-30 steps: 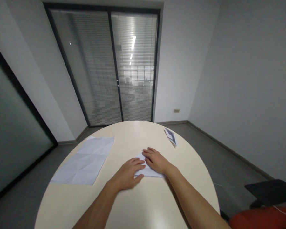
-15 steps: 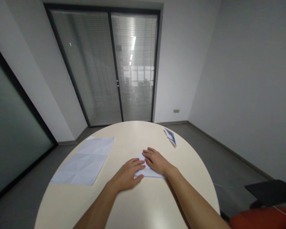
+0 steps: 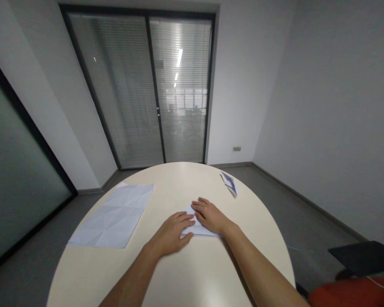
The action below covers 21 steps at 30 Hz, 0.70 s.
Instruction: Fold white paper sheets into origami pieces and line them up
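My left hand [image 3: 172,233] and my right hand [image 3: 210,216] both lie flat on a small folded white paper [image 3: 199,230] in the middle of a round cream table [image 3: 185,277]. Fingers of both hands are stretched out and press down on the paper, fingertips meeting near its top corner. Most of the folded paper is hidden under the hands; only its lower edge and a tip show.
A large creased white sheet [image 3: 115,215] lies flat on the table's left side. A small folded paper piece [image 3: 229,182] rests at the far right rim. Beyond the table are a glass sliding door with blinds and grey floor. A dark chair [image 3: 365,257] stands at lower right.
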Each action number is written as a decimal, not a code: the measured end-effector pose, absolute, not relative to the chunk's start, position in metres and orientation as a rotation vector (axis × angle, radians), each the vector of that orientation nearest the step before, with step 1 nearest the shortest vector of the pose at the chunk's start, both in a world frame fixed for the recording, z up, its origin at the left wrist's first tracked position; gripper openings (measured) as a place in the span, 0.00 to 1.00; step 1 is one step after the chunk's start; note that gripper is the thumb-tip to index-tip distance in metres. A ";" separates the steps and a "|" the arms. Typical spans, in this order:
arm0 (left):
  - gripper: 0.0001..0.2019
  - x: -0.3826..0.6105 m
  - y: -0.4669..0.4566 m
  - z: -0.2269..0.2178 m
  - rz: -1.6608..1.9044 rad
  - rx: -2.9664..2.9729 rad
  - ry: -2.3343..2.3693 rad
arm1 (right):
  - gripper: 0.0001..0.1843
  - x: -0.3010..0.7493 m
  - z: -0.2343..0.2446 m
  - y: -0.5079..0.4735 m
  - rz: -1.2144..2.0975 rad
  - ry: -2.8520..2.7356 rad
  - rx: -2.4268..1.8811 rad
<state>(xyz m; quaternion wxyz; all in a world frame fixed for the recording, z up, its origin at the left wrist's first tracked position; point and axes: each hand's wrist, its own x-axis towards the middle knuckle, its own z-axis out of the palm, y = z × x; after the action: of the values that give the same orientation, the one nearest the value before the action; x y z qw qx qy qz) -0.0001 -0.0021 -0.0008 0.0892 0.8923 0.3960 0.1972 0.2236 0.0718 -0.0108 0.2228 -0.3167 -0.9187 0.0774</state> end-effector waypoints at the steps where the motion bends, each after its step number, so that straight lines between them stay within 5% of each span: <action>1: 0.20 0.000 -0.002 -0.002 0.584 2.656 1.193 | 0.19 0.224 -0.011 0.072 0.214 -2.538 -0.880; 21: 0.21 -0.001 0.005 -0.018 0.561 2.587 1.616 | 0.15 0.220 -0.002 0.067 0.202 -2.560 -0.923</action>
<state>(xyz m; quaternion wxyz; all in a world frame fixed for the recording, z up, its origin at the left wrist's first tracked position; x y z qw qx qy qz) -0.0009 0.0053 -0.0183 0.0203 0.8340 0.5210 0.1808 0.2202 0.0674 -0.0017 0.2048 -0.3312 -0.9182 0.0724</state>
